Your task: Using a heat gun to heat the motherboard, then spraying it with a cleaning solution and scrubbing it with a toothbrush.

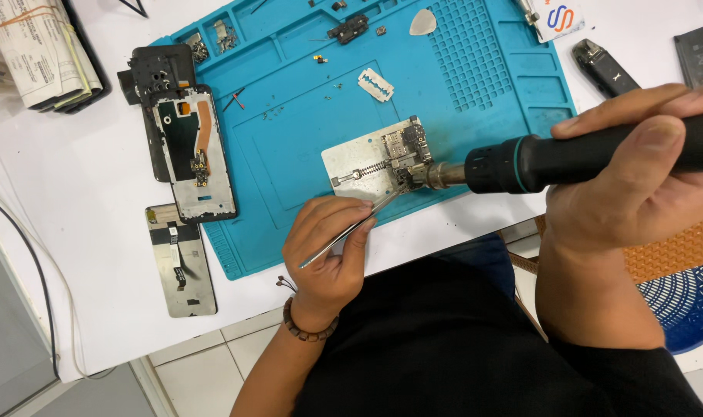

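Circuit board (404, 150) lies on blue mat (305, 131); left hand (328, 247) grips tweezers (351, 229), right hand (637, 185) hot-air tool (567, 158).

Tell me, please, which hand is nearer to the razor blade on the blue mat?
The left hand, below the razor blade and holding tweezers; the right hand is farther off to its right, gripping the hot-air tool.

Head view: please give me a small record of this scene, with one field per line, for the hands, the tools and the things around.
left hand: holds thin metal tweezers, tips at the circuit board
right hand: grips a black hot-air tool, nozzle at the board
circuit board: clamped on a metal holder plate
work surface: blue repair mat on a white table
left of mat: opened phone frame, detached screen panel
on mat: razor blade, pale pick
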